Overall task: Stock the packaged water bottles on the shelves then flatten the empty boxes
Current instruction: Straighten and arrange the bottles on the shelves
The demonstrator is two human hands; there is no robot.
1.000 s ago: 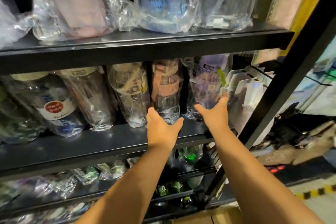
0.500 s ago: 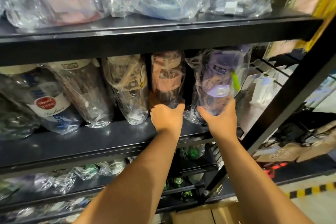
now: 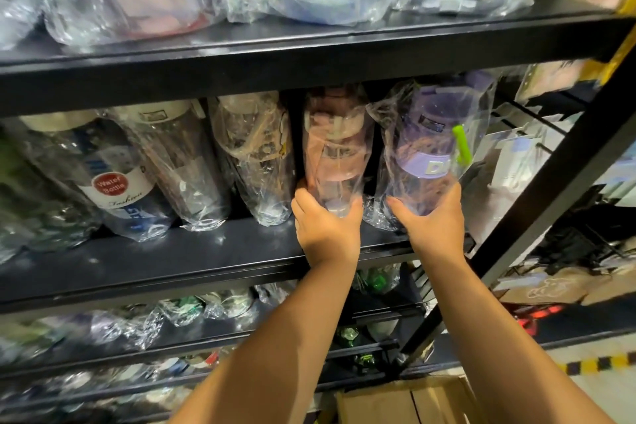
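Both hands have closed in on the two wrapped bottles since a second ago, when they hovered open just short of them, and the bottles now sit a little further back on the middle shelf. Furthest left on that shelf stand several bagged bottles, among them a bottle with a red label, then a clear one and a beige-capped one, all leaning slightly and packed close. Next comes the left hand, forearm stretched up and forward, palm toward the shelf; its grip is a wide cup, thumb on one side and fingers on the other, wrapped around the base of the pink bottle, which stands upright in its clear bag just beside the beige-capped bottle. Just to the right, the right hand reaches up the same way, its grip likewise half closed around the foot of the purple bottle, fingers spread along the right side of the bag; a green strap shows at that bottle's upper right. Both bottle tops come near the underside of the top shelf, which carries more bagged goods. Right of the purple bottle a slanted black post of the rack crosses the view. Lower shelves hold small wrapped items, and a cardboard box sits below, between the forearms.
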